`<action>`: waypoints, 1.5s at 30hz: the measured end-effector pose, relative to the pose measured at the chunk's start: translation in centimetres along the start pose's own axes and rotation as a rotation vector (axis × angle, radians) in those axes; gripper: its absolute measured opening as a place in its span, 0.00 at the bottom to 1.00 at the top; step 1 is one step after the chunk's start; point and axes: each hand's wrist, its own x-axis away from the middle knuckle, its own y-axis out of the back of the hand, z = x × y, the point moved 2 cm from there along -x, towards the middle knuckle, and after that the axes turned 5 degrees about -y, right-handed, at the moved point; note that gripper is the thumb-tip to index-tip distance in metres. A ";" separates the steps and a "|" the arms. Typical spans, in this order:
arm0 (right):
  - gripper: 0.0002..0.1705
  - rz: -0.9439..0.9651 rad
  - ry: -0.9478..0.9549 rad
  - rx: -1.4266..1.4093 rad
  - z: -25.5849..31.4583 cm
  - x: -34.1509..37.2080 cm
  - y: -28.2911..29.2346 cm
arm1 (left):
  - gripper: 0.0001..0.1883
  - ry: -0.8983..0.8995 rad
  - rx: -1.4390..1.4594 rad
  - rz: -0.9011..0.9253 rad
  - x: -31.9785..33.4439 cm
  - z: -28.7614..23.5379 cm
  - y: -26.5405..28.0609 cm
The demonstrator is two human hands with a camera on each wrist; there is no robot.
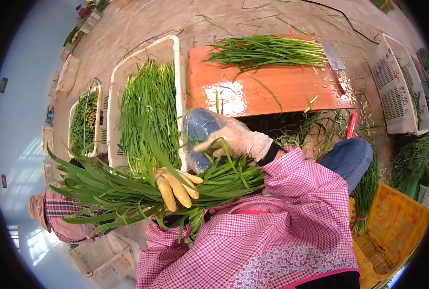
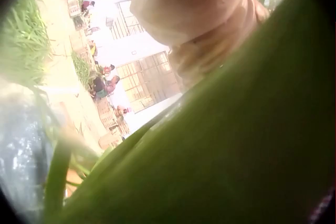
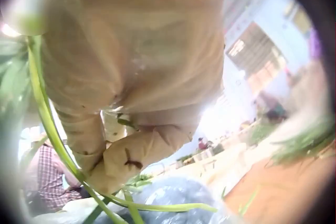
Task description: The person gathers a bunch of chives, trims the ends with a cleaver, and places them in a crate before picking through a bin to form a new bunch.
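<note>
A large bunch of long flat garlic chives (image 1: 108, 190) lies across the person's lap, its leaves fanning out to the left. The left hand (image 1: 177, 188), in a yellowish glove, grips this bunch with its fingers bent over the leaves. In the left wrist view a broad blurred leaf (image 2: 210, 145) covers much of the left glove (image 2: 194, 29). The right hand (image 1: 233, 142), in a pale glove, is over the bunch's right part, beside the plastic-covered knee (image 1: 201, 130). Its bent fingers (image 3: 136, 155) pinch a few loose chive leaves (image 3: 47, 108), which trail past the fingertips.
A white crate (image 1: 177, 62) full of chives stands ahead on the left. On an orange board (image 1: 272, 94) lie a chive bundle (image 1: 267, 53) and a cleaver (image 1: 332, 55). A white crate (image 1: 392, 82) and a yellow crate (image 1: 402, 216) stand right. Another person (image 1: 67, 216) sits at left.
</note>
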 end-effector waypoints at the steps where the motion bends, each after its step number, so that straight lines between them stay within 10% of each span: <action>1: 0.18 -0.017 0.009 0.005 -1.0 -0.3 -1.3 | 0.10 -0.014 -0.004 -0.023 0.7 -0.2 -0.4; 7: 0.07 -0.703 -0.119 0.063 -6.6 6.6 -0.8 | 0.10 -0.127 0.023 -0.076 1.0 -0.5 -2.4; 10: 0.28 -0.619 -0.276 0.016 -3.9 8.6 0.6 | 0.09 -0.130 0.064 0.001 0.6 0.0 -2.6; 14: 0.42 -0.358 0.261 -0.205 1.0 5.5 -1.2 | 0.08 -0.126 0.072 0.125 -1.8 0.4 -2.6; 17: 0.33 -0.077 0.241 -0.062 2.0 3.8 -3.7 | 0.11 -0.146 0.009 0.092 -3.6 0.0 -3.2; 21: 0.13 -0.271 0.143 -0.029 -1.5 5.3 -0.5 | 0.12 -0.130 -0.091 0.163 -3.1 -1.4 -3.1; 24: 0.08 -0.528 -0.044 0.166 -9.3 9.0 -0.1 | 0.10 -0.112 -0.063 0.147 -1.1 -2.4 -2.6; 27: 0.13 0.005 -0.987 0.326 -20.7 14.9 -3.3 | 0.08 -0.148 -0.002 0.125 -1.3 -2.4 -1.8; 28: 0.20 0.418 -1.025 0.497 -24.8 16.9 -5.1 | 0.07 -0.145 0.021 0.088 -1.4 -2.3 -1.7; 33: 0.13 -0.402 -0.794 0.459 -14.1 11.7 -2.1 | 0.11 -0.123 0.105 0.080 -1.5 -1.4 -1.0; 36: 0.49 -0.661 -0.078 -0.103 -4.6 6.8 -1.0 | 0.12 -0.101 0.126 0.086 -2.9 -0.6 -0.6; 37: 0.58 -0.450 -0.172 -0.081 -4.7 5.3 -2.1 | 0.13 -0.096 0.122 0.088 -3.5 -0.5 -0.4; 40: 0.22 -0.448 -0.229 -0.234 -5.1 3.1 -3.7 | 0.12 -0.003 0.083 0.061 -4.8 -1.8 0.9; 41: 0.11 -0.578 -0.088 -0.227 -6.0 3.2 -4.2 | 0.11 -0.167 0.068 0.015 -3.7 -1.7 0.9; 44: 0.12 -0.457 -0.497 0.278 -17.9 6.8 -5.3 | 0.12 -0.362 0.052 -0.984 -1.2 -3.1 -3.5; 45: 0.12 -0.250 -1.038 0.213 -16.7 10.3 -2.9 | 0.16 -0.387 0.157 -1.112 -0.4 -3.4 -3.5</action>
